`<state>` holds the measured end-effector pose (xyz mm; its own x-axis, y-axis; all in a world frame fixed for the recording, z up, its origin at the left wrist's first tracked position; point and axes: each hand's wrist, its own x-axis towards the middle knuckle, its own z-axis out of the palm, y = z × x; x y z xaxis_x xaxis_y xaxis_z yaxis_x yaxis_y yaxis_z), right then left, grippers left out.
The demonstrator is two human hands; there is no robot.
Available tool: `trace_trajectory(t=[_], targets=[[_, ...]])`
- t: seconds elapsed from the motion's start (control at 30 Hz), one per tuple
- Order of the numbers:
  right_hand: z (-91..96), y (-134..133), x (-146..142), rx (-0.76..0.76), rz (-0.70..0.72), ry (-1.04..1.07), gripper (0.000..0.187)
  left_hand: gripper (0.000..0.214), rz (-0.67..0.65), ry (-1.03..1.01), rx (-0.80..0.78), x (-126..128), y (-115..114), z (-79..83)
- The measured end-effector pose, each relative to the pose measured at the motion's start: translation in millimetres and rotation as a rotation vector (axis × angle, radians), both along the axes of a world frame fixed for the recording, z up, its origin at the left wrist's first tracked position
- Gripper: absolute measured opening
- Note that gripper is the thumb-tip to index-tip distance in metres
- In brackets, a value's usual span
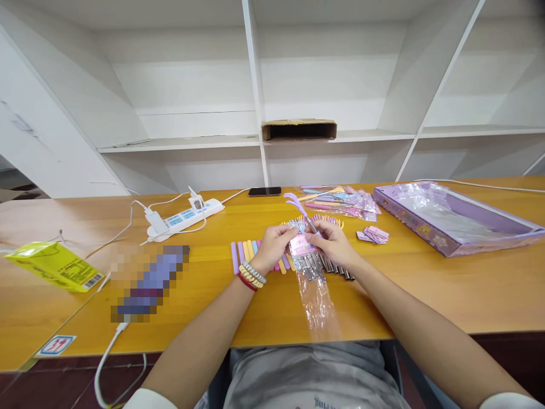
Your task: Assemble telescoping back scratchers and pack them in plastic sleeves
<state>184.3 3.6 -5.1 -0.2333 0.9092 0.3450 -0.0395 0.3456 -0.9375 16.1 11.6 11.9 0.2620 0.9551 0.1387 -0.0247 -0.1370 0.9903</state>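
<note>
A pen (307,218) is pinched by the right hand (334,244), a clear bag (317,298) by the left hand (272,245); bagging is judged underway, with alignment needed toward 12 o'clock

Both hands (272,245) (334,243) on a clear sleeve (313,272) over pens (259,253)

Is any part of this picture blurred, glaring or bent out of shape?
Head view: a pixelated patch hides something on the table; the clear plastic bag glints; the shelf uprights lean outward from lens distortion.
</note>
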Motion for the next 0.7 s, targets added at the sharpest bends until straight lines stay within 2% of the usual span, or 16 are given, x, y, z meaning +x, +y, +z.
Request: trace_trajectory(t=[0.13,0.33,0.47,0.57,0.7], targets=[[0.1,1.2,3.0,0.000,0.016,-0.084,0.025,0.034,0.001,0.081,0.100,0.4,-2.7,-1.2],[5.7,-0.8,6.2,-0.122,0.063,-0.183,0.030,0.043,0.002,0.206,0.092,0.2,-4.9,-5.0],[7.8,-1.0,7.5,-0.082,0.107,-0.254,0.030,0.046,0.010,0.190,0.167,0.7,-2.5,-3.8],[7.1,0.0,7.3,-0.049,0.048,-0.263,0.030,0.044,-0.015,0.175,0.174,1.0,-2.6,-0.8],[5.9,2.8,7.4,-0.043,-0.072,-0.202,0.031,0.034,-0.127,0.205,0.187,0.8,-3.6,0.9]])
